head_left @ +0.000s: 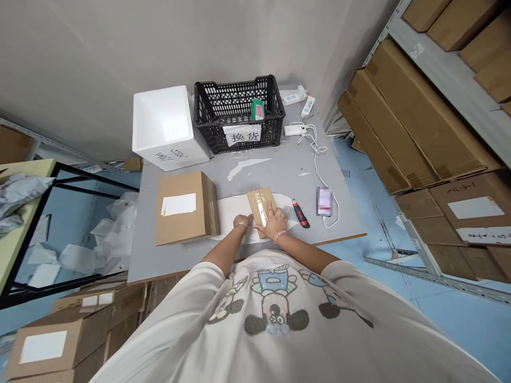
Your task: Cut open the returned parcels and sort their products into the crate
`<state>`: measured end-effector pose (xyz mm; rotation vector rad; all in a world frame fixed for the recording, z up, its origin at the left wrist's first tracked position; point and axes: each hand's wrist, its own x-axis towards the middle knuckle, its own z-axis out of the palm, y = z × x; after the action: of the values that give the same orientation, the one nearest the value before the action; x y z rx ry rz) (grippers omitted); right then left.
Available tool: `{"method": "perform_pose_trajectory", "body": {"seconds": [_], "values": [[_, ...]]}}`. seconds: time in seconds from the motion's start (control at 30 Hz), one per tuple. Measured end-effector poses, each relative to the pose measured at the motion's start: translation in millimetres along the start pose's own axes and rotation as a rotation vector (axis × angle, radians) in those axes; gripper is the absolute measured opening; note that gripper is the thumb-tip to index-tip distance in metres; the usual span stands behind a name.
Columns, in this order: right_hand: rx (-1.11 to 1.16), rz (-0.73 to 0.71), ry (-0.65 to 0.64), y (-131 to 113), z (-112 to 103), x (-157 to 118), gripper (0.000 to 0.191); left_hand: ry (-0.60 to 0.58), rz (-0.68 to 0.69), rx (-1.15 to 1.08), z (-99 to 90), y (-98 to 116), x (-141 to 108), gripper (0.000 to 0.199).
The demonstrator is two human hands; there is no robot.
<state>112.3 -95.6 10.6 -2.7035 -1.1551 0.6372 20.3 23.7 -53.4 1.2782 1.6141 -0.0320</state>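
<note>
A small flat cardboard packet wrapped in clear tape lies on a white sheet at the near edge of the grey table. My right hand presses down on the packet, its index finger stretched along the tape. My left hand grips the packet's left edge, and the fingertips are partly hidden. Just left of my left hand stands a larger cardboard box with a white label. A red and black utility knife lies right of my right hand.
A black plastic crate with a green box inside and a white foam box stand at the table's far end. A blurred phone lies on a white cable. Metal shelves with cartons rise to the right.
</note>
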Motion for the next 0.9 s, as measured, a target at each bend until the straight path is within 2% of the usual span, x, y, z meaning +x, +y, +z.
{"method": "perform_pose_trajectory", "body": {"seconds": [0.07,0.13,0.17,0.23,0.27,0.3,0.37,0.5,0.6,0.73,0.9], "values": [[-0.02,-0.047,0.001,1.5,1.4,0.1,0.119,0.126,0.144,0.06,-12.5,11.4,-2.7,0.046],[-0.017,-0.143,-0.016,10.1,0.8,2.9,0.106,0.19,0.494,0.251,-22.1,26.7,-6.4,0.056],[-0.001,-0.2,-0.026,16.9,0.2,5.1,0.097,0.169,0.726,0.407,-25.4,34.8,-8.3,0.059],[0.065,-0.32,-0.042,34.6,-0.6,11.1,0.08,0.024,1.154,0.783,-28.5,50.1,-11.1,0.064],[0.109,-0.373,-0.041,45.0,-0.4,14.4,0.074,-0.064,1.28,0.951,-28.4,56.6,-12.0,0.067],[0.149,-0.408,-0.032,56.0,0.5,17.9,0.069,-0.128,1.347,1.092,-27.4,62.2,-12.5,0.07],[0.181,-0.373,0.019,79.2,4.4,24.8,0.062,-0.176,1.361,1.277,-23.4,70.7,-12.9,0.076],[0.017,0.022,0.105,123.3,18.1,34.3,0.053,-0.239,1.344,1.445,-15.7,81.9,-15.2,0.086],[-0.11,0.181,0.065,147.1,29.1,35.5,0.058,-0.241,1.32,1.529,-15.1,86.4,-21.5,0.094],[-0.155,0.177,-0.019,158.7,38.3,35.8,0.059,-0.12,1.162,1.506,-16.5,82.3,-33.3,0.108],[-0.056,0.219,-0.058,154.5,36.6,44.9,0.065,0.12,0.814,1.393,-12.5,66.4,-42.8,0.116]]}}
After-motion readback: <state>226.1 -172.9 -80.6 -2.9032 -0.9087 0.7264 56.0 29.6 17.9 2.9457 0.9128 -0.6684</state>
